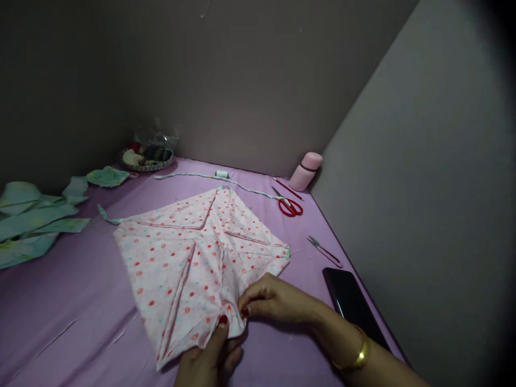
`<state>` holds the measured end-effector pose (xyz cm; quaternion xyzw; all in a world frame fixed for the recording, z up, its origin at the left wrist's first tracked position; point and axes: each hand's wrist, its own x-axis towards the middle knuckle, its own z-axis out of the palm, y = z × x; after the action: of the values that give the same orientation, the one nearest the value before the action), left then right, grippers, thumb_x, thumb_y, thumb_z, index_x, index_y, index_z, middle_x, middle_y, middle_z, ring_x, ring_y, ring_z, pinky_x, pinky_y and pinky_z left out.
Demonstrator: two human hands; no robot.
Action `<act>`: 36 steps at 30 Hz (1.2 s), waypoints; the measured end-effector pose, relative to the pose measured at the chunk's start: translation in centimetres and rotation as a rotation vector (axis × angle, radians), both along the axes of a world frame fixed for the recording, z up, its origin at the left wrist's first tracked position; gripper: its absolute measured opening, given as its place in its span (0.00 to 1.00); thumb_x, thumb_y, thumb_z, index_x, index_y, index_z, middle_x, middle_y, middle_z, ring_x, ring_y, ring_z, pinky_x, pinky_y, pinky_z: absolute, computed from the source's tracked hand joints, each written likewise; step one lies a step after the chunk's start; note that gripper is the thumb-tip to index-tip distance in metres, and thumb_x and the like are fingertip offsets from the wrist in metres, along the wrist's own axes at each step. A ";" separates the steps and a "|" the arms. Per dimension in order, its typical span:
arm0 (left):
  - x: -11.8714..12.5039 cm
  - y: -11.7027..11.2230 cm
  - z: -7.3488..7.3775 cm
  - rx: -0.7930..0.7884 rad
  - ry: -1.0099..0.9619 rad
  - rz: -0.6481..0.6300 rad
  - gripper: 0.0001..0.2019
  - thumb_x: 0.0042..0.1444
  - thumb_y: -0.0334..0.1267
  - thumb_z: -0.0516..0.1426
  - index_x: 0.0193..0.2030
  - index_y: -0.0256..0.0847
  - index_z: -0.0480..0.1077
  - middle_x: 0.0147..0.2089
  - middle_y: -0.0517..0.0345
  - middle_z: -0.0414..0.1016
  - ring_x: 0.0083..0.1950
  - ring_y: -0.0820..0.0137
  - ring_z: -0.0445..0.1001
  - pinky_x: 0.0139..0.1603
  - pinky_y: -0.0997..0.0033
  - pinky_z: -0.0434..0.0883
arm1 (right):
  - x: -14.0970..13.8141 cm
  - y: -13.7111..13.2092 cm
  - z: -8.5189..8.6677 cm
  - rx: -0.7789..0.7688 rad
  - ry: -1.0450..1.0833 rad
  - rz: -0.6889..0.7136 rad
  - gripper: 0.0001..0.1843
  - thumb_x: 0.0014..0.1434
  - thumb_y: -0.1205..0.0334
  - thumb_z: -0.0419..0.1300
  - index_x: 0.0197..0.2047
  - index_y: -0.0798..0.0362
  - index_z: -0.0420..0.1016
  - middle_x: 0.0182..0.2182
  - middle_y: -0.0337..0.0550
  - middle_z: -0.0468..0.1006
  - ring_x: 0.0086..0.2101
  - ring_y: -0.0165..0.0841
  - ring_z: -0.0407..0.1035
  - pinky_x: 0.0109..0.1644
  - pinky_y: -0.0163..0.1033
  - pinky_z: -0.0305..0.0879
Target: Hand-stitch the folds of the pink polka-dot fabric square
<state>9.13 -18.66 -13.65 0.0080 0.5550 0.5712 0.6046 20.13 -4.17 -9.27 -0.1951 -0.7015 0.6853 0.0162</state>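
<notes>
A pink cloth with red and green dots (189, 252) lies spread on the purple surface (80, 301), folded into creases. My left hand (209, 357) comes up from the bottom edge and pinches the cloth's near hem between thumb and fingers. My right hand (274, 298), with a gold bangle on its wrist, pinches the same hem just to the right. Both hands meet at one gathered spot on the hem.
Red-handled scissors (288, 204), a red pencil (288, 189) and a pink bottle (306, 171) lie at the back right. Small snips (324, 251) and a dark phone (350, 303) sit by the right wall. Green cloth pieces (28, 223) lie left, a basket (145, 157) and thread spool (221, 174) behind.
</notes>
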 end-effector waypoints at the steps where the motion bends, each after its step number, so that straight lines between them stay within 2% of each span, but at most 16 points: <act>1: 0.1 0.1 0.0 -0.009 -0.016 -0.001 0.11 0.51 0.36 0.60 0.42 0.39 0.70 0.43 0.51 0.76 0.46 0.64 0.74 0.48 0.56 0.71 | 0.0 0.0 -0.1 -0.008 0.001 -0.002 0.09 0.55 0.66 0.58 0.36 0.60 0.78 0.28 0.42 0.75 0.29 0.25 0.66 0.37 0.30 0.61; 4: 0.3 0.4 0.2 -0.034 -0.064 -0.010 0.09 0.57 0.39 0.54 0.40 0.36 0.70 0.42 0.53 0.75 0.43 0.68 0.74 0.46 0.58 0.71 | -0.2 -0.2 -0.1 -0.032 -0.001 -0.014 0.09 0.55 0.65 0.59 0.35 0.61 0.78 0.27 0.42 0.74 0.29 0.25 0.66 0.36 0.30 0.61; 7: 0.3 0.7 0.7 -0.048 -0.100 0.002 0.05 0.54 0.36 0.57 0.33 0.36 0.72 0.37 0.49 0.78 0.42 0.65 0.76 0.46 0.61 0.72 | -0.4 -0.5 -0.1 -0.056 -0.002 -0.031 0.09 0.54 0.64 0.59 0.33 0.61 0.77 0.27 0.41 0.74 0.28 0.25 0.65 0.35 0.29 0.60; 10: 0.0 0.8 1.4 -0.063 -0.130 0.029 0.02 0.50 0.30 0.59 0.31 0.37 0.73 0.33 0.46 0.79 0.42 0.62 0.77 0.47 0.67 0.72 | -0.5 -0.7 0.0 -0.081 -0.008 -0.043 0.09 0.54 0.63 0.59 0.33 0.61 0.77 0.26 0.41 0.73 0.28 0.24 0.65 0.35 0.29 0.60; 15: -0.1 0.9 1.9 -0.119 -0.168 0.076 0.05 0.53 0.28 0.55 0.35 0.33 0.71 0.42 0.39 0.77 0.43 0.61 0.77 0.51 0.59 0.69 | -0.3 -0.6 0.1 -0.042 -0.034 -0.051 0.10 0.54 0.62 0.59 0.32 0.61 0.76 0.27 0.41 0.74 0.28 0.25 0.65 0.36 0.30 0.60; 20: 0.0 0.8 1.7 -0.097 -0.200 0.144 0.06 0.52 0.32 0.57 0.38 0.35 0.69 0.41 0.40 0.78 0.44 0.58 0.76 0.50 0.58 0.69 | -0.3 -0.6 0.0 0.010 -0.045 -0.035 0.10 0.54 0.62 0.58 0.33 0.61 0.77 0.27 0.41 0.74 0.28 0.25 0.65 0.35 0.29 0.60; 26: 0.4 0.6 2.0 -0.038 -0.073 0.122 0.05 0.49 0.38 0.59 0.32 0.41 0.69 0.38 0.46 0.79 0.48 0.57 0.74 0.45 0.64 0.73 | -0.2 -0.7 0.0 0.063 -0.056 -0.026 0.10 0.54 0.63 0.58 0.33 0.61 0.77 0.27 0.41 0.74 0.27 0.24 0.65 0.34 0.29 0.60; 31: 0.3 0.5 2.1 -0.053 -0.049 0.097 0.04 0.48 0.36 0.60 0.31 0.40 0.69 0.34 0.48 0.80 0.45 0.58 0.75 0.45 0.65 0.74 | -0.2 -0.8 0.6 0.193 -0.101 0.000 0.09 0.53 0.68 0.56 0.33 0.60 0.77 0.27 0.40 0.75 0.27 0.24 0.64 0.32 0.28 0.58; 36: 0.1 0.5 1.1 -0.094 -0.024 0.046 0.02 0.47 0.34 0.60 0.29 0.40 0.71 0.32 0.48 0.80 0.43 0.58 0.76 0.46 0.65 0.73 | -0.7 -1.6 2.0 0.431 -0.197 0.002 0.11 0.48 0.75 0.53 0.31 0.59 0.77 0.22 0.36 0.72 0.24 0.23 0.61 0.28 0.27 0.54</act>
<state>9.19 -18.21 -12.51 -0.0398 0.5741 0.5584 0.5976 19.40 -5.74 -7.29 -0.2522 -0.8301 0.4973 -0.0118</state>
